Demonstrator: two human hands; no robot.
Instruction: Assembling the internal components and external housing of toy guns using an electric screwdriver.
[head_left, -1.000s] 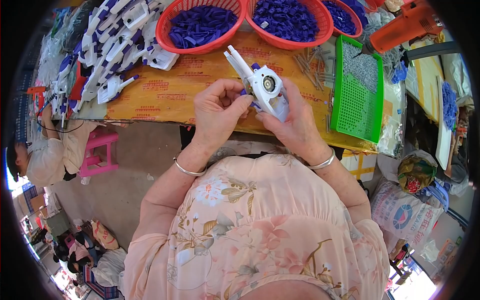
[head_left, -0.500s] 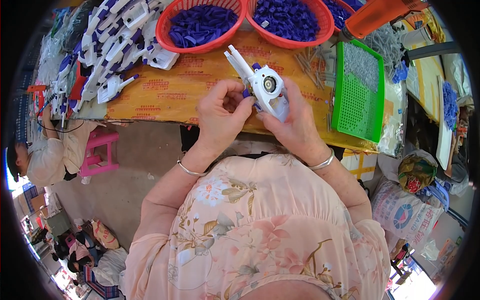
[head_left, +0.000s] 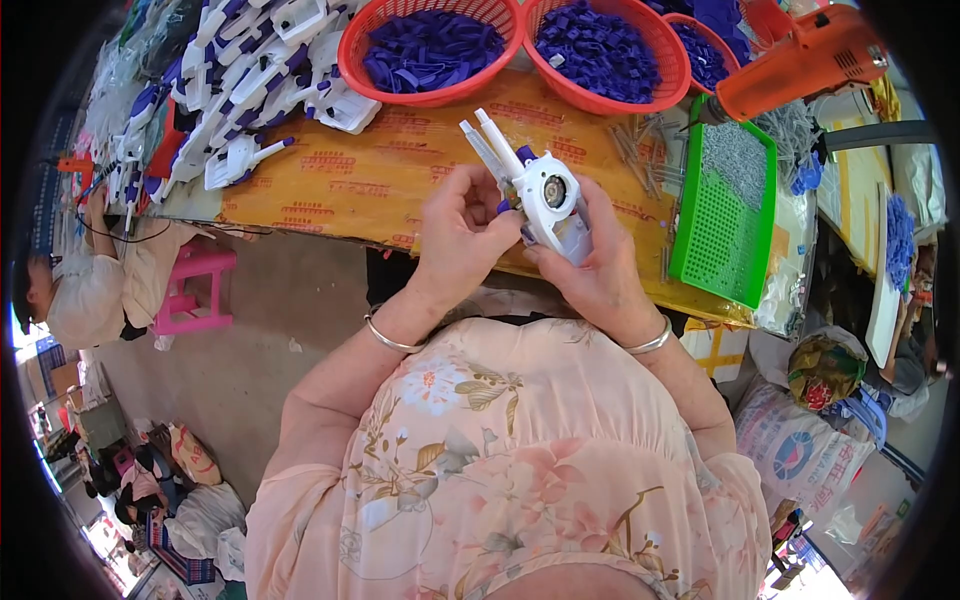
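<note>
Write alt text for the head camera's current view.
A person's right hand holds a white plastic gadget over a yellow-orange table, the left hand at its side. Beyond are red baskets of purple parts and, to the left, a pile of similar gadgets; to the right, a green tray and orange drill.

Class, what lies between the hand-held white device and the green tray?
Head view: between the white device and the green tray come the right hand, holding the device, then tabletop with thin rods scattered on it.
</note>
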